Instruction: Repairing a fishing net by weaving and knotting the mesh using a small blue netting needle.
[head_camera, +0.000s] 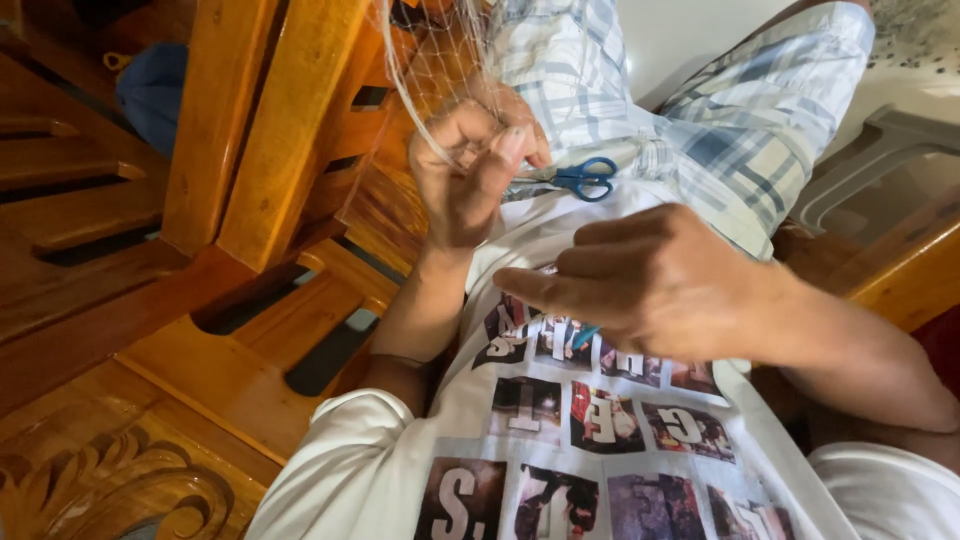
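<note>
The fishing net (432, 75) is fine, pale mesh, hanging from above the frame's top edge down to your raised left hand (468, 170), in front of the wooden chair frame (250, 130) on your left. Your left hand's fingers are closed together on the mesh, thumb pressed against the forefinger, with a thicker pale cord (405, 100) curving down into that pinch. Your right hand (650, 285) sits lower, over your chest, fingers drawn together around a small teal tool (586, 335), of which only the tip shows below the palm; I judge it a netting needle, though most of it is hidden. Whether any line runs from it to the mesh, I cannot tell.

Judgement on the step in hand, working a mesh by hand: keep the left pinch firm and high so the mesh stays taut and open; slack here would let loops collapse and the knot sit unevenly. Bring the right hand up close to the pinch before passing the tool, so the thread does not snag neighbouring meshes. Draw each knot snug against the left thumb rather than in free air.

Blue-handled scissors (585, 180) lie on your lap, on the plaid shorts (720, 130), just beyond the left hand and within reach; keep the hanging mesh off their blades. The white printed shirt (560, 420) lies beneath both hands. The net hangs close to the chair slats; watch for catching on their edges
</note>
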